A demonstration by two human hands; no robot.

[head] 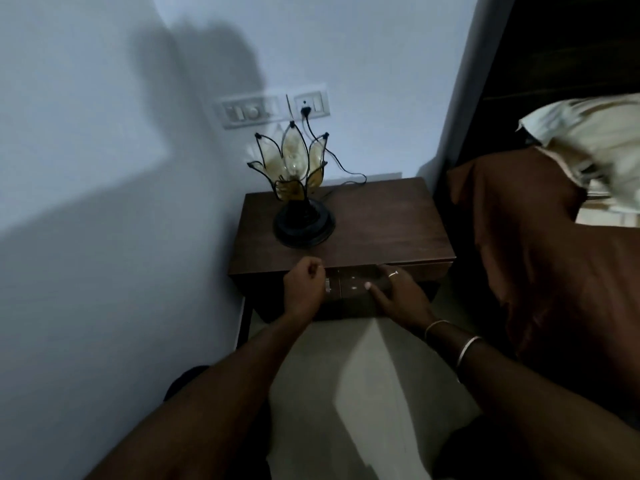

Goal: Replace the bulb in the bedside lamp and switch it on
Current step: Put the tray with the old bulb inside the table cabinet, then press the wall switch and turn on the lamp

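Lamp: a petal-shaped bedside lamp (293, 174) with amber glass leaves in black wire frames stands upright on a round black base, on the rear left part of the worktop (388, 223); it is unlit.
Bulb: a clear bulb (293, 164) shows between the petals, in the middle of the lamp.
Cord: a black cord (332, 157) runs from the lamp up to a plug in the wall socket (310, 105), beside a switch plate (246, 112).
Left hand: the left hand (304, 289) is curled into a loose fist at the worktop's front edge, fingers (313, 266) drawn together; whether they clasp anything, I cannot tell.
Right hand: the right hand (394, 292) lies on the front of the drawer (349, 289) just under the worktop, fingers spread and flat, thumb on the drawer face, a ring on one finger, two bangles at the wrist.
Lamp relative to fingers: the lamp stands behind and above both hands, apart from them, nearer the left; neither hand touches it.
Surroundings: a brown bedcover (540, 271) and a pale pillow (595, 147) lie to the right.
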